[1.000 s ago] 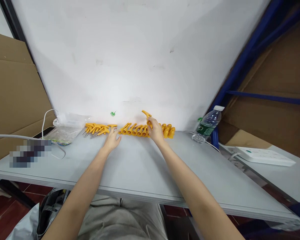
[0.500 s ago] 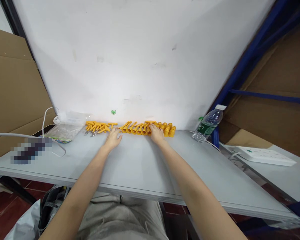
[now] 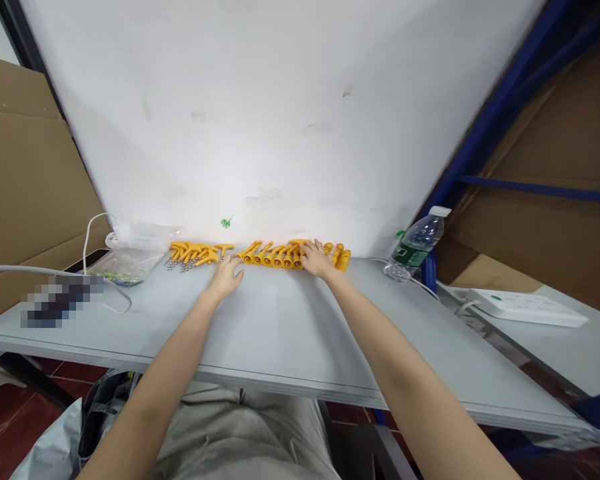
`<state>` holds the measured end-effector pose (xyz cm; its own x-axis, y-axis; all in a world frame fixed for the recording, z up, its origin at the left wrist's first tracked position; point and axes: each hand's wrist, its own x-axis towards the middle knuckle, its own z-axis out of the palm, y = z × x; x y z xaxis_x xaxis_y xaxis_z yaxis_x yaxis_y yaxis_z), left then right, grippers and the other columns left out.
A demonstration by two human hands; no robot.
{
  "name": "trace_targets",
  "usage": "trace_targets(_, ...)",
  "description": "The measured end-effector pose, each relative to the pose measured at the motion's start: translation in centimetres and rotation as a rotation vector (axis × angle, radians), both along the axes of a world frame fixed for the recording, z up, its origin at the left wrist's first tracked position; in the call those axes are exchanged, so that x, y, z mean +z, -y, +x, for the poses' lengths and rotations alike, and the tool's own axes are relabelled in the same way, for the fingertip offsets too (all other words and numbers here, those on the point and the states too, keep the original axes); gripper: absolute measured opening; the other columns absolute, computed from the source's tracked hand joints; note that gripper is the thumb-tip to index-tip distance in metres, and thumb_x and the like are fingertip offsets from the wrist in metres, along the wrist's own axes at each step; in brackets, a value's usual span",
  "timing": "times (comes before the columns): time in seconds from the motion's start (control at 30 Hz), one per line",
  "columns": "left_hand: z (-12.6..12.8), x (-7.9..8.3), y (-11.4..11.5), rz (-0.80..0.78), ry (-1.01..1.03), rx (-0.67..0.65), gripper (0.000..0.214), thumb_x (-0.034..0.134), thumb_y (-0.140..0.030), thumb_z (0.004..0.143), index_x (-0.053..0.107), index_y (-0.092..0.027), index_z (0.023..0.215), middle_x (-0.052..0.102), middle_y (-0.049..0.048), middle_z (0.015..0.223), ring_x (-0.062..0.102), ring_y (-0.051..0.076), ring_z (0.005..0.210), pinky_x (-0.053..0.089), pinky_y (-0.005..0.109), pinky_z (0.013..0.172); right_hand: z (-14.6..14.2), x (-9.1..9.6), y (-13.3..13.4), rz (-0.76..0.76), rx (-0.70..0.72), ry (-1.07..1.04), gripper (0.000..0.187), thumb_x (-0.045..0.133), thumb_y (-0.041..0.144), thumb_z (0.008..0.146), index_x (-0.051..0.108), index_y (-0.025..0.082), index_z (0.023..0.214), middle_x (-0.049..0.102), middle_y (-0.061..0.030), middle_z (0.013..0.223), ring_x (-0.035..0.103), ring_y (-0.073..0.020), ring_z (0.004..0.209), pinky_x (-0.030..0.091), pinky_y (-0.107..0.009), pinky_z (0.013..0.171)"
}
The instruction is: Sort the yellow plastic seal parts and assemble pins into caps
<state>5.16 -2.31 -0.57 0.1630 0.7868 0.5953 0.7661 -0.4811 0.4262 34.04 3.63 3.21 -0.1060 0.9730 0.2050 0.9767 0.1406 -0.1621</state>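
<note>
My left hand rests at the left end of a row of yellow flared, funnel-like parts, its thumb held apart. Left of it lies a pile of yellow T-shaped handles with metal spirals, like corkscrews. My right hand spreads its fingers over the right end of the funnel-like row, touching the parts there. A yellow bar-like piece shows behind that end. Just right of the hand stand several yellow cup-like pieces, some hidden behind my fingers.
A white panel rises behind the grey table. A clear bottle leans at the right, near a white power strip. Plastic bags, a white cable and a blurred dark object lie left, beside cardboard.
My right hand has shifted slightly right and its fingers have spread wider, covering some cup-like pieces. My left hand stays almost in place.
</note>
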Motion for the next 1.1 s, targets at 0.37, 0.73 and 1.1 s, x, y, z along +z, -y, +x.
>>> trace_targets(0.37,0.2,0.4,0.2,-0.005,0.001,-0.015,0.023,0.057,-0.016,0.083,0.064,-0.018,0.104,0.058,0.0097,0.114,0.059,0.024,0.112,0.048,0.043,0.1,3.8,-1.5,-0.6,0.012,-0.126,-0.019,0.053,0.037,0.01,0.084,0.056,0.021,0.132,0.049,-0.0102,0.146,0.026,-0.0332,0.144,0.01,-0.079,0.106)
trace_targets(0.73,0.0,0.4,0.2,-0.001,0.008,-0.025,0.022,0.056,-0.017,0.083,0.064,-0.019,0.104,0.059,0.0094,0.113,0.058,0.024,0.11,0.048,0.042,0.098,3.4,-1.2,-0.1,-0.041,-0.149,0.011,0.052,0.04,0.013,0.084,0.052,0.02,0.134,0.043,-0.0121,0.149,0.02,-0.0318,0.146,0.007,-0.077,0.108)
trace_targets(1.1,0.6,1.8,1.1,-0.242,-0.045,0.043,0.029,0.05,-0.021,0.087,0.063,-0.016,0.113,0.069,0.0087,0.103,0.065,0.019,0.082,0.05,0.036,0.086,3.4,-3.1,1.4,0.048,-0.148,-0.101,0.061,0.04,0.012,0.084,0.039,0.013,0.145,0.04,-0.0175,0.15,0.024,-0.0337,0.145,0.01,-0.07,0.112)
